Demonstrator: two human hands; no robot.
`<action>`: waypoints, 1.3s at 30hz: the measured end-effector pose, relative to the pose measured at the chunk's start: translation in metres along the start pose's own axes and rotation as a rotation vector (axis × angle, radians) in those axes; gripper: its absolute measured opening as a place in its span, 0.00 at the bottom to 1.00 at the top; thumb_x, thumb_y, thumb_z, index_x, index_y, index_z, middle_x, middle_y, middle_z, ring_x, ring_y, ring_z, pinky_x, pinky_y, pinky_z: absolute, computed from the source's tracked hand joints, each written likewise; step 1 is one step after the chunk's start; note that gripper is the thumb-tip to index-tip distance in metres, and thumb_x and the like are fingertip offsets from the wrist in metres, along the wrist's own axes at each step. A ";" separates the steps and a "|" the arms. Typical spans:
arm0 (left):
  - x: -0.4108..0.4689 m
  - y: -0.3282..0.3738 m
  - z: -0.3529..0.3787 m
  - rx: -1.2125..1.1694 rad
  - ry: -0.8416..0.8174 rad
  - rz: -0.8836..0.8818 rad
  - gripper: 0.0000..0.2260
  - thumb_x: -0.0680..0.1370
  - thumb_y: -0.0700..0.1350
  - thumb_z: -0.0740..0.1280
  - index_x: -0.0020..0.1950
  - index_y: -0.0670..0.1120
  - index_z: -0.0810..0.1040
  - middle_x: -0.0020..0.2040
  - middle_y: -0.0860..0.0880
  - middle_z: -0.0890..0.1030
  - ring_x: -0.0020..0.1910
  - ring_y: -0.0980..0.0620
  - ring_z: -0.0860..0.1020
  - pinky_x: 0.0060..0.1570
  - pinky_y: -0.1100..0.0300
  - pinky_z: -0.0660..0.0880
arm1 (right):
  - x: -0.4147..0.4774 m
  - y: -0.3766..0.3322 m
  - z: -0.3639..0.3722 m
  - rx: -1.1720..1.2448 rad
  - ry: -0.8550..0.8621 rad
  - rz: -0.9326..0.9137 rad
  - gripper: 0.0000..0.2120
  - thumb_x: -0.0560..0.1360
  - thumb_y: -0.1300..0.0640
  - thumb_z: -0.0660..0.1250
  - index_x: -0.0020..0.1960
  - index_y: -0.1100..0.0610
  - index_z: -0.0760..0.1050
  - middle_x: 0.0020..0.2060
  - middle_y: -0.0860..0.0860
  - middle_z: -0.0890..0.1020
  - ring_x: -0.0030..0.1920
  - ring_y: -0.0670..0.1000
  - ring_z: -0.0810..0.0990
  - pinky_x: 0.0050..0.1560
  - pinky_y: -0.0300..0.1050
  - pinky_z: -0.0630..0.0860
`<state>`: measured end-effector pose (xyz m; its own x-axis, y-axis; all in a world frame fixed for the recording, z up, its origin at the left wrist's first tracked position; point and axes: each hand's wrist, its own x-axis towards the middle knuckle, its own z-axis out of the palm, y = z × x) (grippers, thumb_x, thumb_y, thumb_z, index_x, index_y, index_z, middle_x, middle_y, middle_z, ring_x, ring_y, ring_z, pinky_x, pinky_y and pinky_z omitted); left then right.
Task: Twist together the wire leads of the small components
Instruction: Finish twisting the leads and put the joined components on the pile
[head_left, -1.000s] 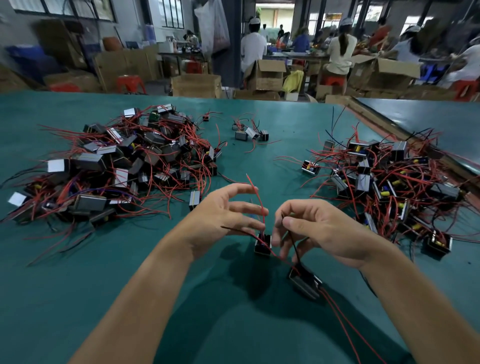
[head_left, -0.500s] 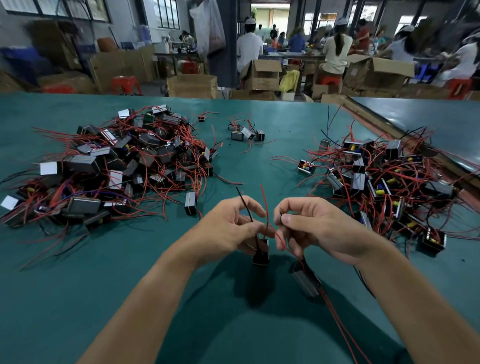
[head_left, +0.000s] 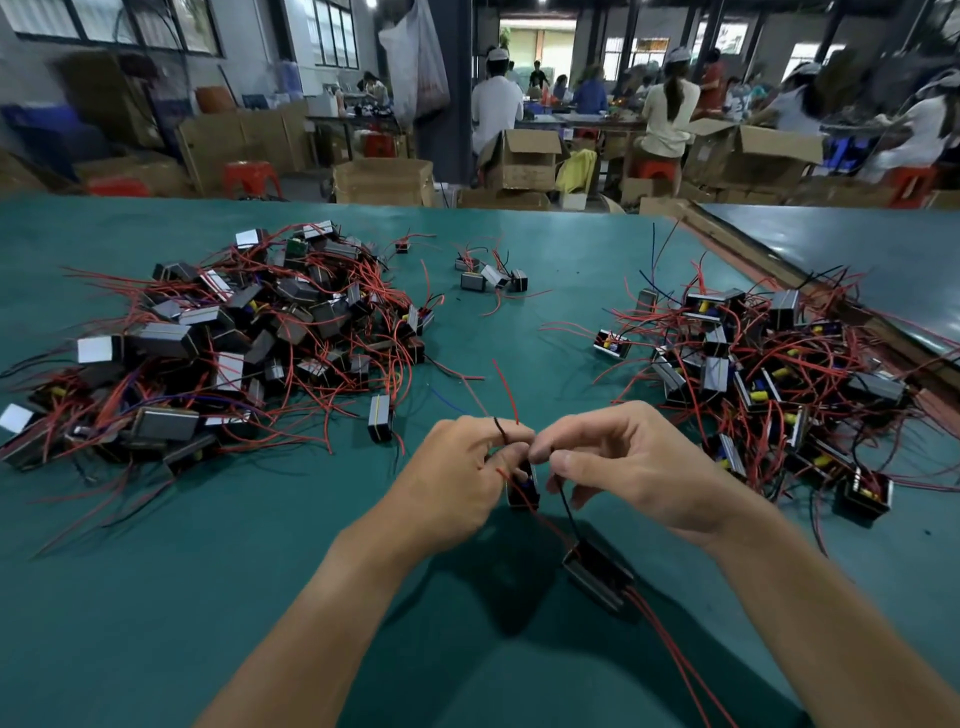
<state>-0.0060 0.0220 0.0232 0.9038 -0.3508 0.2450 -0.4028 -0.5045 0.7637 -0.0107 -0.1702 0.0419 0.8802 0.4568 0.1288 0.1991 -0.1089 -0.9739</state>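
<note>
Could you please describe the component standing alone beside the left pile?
Start at the big heap of components on the left of the green table. Just off its near right edge, towards the left hand, one lone component stands upright, a little apart from the tangle, with a thin yellow line down its side.

Green table bears left component pile, right pile.
</note>
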 end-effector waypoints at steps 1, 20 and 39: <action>0.000 -0.001 -0.001 0.044 0.005 0.028 0.08 0.81 0.39 0.64 0.52 0.46 0.83 0.43 0.50 0.84 0.43 0.51 0.82 0.47 0.50 0.78 | 0.000 0.000 0.002 -0.007 0.003 -0.015 0.09 0.75 0.71 0.66 0.46 0.62 0.83 0.43 0.58 0.85 0.38 0.50 0.79 0.36 0.40 0.78; -0.001 -0.007 0.001 0.092 0.223 -0.029 0.10 0.68 0.57 0.77 0.45 0.55 0.85 0.40 0.55 0.80 0.29 0.61 0.71 0.33 0.62 0.67 | 0.004 0.003 0.003 -0.068 0.229 -0.114 0.13 0.73 0.70 0.70 0.41 0.53 0.86 0.37 0.58 0.86 0.31 0.45 0.79 0.31 0.38 0.77; -0.002 0.008 0.005 -0.327 0.059 -0.111 0.16 0.67 0.45 0.73 0.44 0.58 0.68 0.37 0.49 0.83 0.30 0.48 0.74 0.34 0.53 0.72 | 0.007 0.004 0.006 -0.076 0.300 -0.127 0.15 0.72 0.69 0.71 0.38 0.50 0.85 0.28 0.51 0.82 0.27 0.46 0.77 0.28 0.38 0.76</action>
<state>-0.0116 0.0146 0.0253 0.9502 -0.2567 0.1769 -0.2429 -0.2539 0.9362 -0.0066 -0.1626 0.0383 0.9318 0.1920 0.3080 0.3364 -0.1383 -0.9315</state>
